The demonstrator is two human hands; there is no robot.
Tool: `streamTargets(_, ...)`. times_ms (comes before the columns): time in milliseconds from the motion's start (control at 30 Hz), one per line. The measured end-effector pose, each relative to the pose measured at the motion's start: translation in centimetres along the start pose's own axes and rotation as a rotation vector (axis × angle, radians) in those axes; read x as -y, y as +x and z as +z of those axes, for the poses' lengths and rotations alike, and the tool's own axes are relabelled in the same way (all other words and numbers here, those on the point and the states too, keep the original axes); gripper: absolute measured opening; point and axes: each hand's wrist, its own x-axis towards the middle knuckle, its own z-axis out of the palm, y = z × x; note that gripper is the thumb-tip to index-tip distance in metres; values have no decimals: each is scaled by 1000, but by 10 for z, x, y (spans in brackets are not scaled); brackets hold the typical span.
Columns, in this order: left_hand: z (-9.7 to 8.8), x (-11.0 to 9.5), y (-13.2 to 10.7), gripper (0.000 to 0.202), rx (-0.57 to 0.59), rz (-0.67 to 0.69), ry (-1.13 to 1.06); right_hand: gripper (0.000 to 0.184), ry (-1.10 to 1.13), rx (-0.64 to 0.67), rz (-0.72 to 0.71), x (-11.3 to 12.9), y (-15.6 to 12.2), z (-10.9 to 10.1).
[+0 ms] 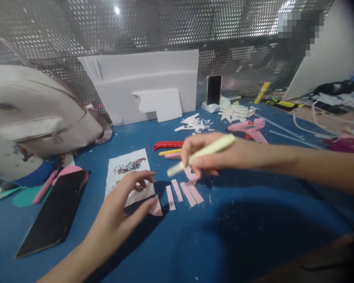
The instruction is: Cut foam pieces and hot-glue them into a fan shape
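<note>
My right hand (202,155) is closed around a pale yellow pen (214,149) and holds it above the table, its lower end pointing left and down. Under that hand lies a curved pink piece (191,175), partly hidden. Several pink strips (177,190) lie side by side on the blue table. My left hand (120,208) is open, thumb and fingers spread, over the edge of a white sheet (113,167) bearing colourful glitter bits (129,166). Its thumb tip overlaps a small pink piece (156,207); whether it touches that piece I cannot tell.
Behind my right hand are a red-handled cutter (168,145) and a yellow pen (169,152). A pink glue gun (249,127), white scraps (194,124) and an upright phone (214,90) stand farther back. On the left are a dark tablet (51,216) and a white backpack (41,106).
</note>
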Motion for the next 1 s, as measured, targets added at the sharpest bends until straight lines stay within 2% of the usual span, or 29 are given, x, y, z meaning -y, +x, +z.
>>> streamTargets(67,4,-14,6,44,84,30,-4,20,68,102,75,-3,-9,18)
streamTargets(100,6,-20,10,41,127,55,-8,20,93,127,79,-4,-11,23)
streamTargets(167,10,-30,18,19,193,99,-9,19,97,152,60,-4,-12,28)
streamTargets(267,11,-42,25,30,225,149,7,22,83,200,-9,-2,-14,29)
streamTargets(367,6,-50,18,36,229,222,19,28,149,246,-102,0,-27,20)
streamTargets(433,-2,-47,8,37,215,252,14,27,274,127,-177,-1,-40,9)
streamTargets(467,-6,-43,4,36,182,194,30,27,305,42,-229,-4,-47,3)
streamTargets(533,-14,-29,0,34,187,20,82,28,166,-136,-252,-12,-56,-8)
streamTargets(600,-18,-11,7,31,223,-74,151,22,-193,-210,-185,-25,-57,-13)
streamTargets(667,-16,7,23,31,228,-67,191,18,-616,-154,-136,-41,-50,-12)
streamTargets(733,-8,20,41,28,248,-35,231,24,-919,-97,-251,-57,-38,-8)
streamTargets(800,2,27,56,24,269,-20,262,23,-1007,-71,-306,-68,-25,-5)
streamTargets(867,9,29,65,21,288,-18,282,24,-1012,-47,-298,-74,-16,-5)
streamTargets(1000,8,27,63,24,285,-35,278,22,-986,-21,-302,-78,-11,-10)
